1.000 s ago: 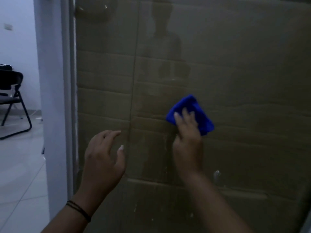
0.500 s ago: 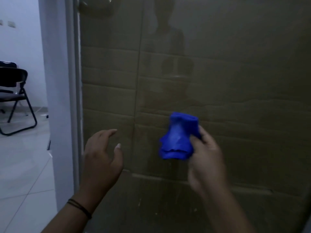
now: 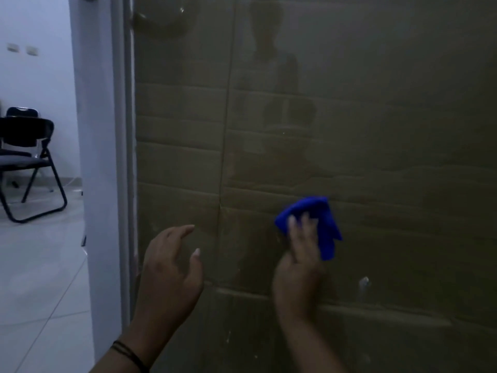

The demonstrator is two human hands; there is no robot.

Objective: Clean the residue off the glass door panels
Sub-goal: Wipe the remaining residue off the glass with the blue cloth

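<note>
Head view: chair (image 3: 27, 157) stands left past the door frame (image 3: 126, 157); my right hand (image 3: 298, 275) presses a cloth (image 3: 320, 216) flat-fingered to the glass (image 3: 376, 130), my left hand (image 3: 169, 273) hovers loose, holding nothing.

Dim room, perhaps folding chair (image 3: 25, 157)

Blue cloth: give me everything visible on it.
The cloth is bright blue, soft-looking fabric, bunched and folded rather than spread flat, with one corner hanging down at its lower right. The right hand holds it against the glass, fingers lying over its lower left part. It sits right of the vertical seam, at mid-height. No label or stain can be made out in this dim view.
</note>
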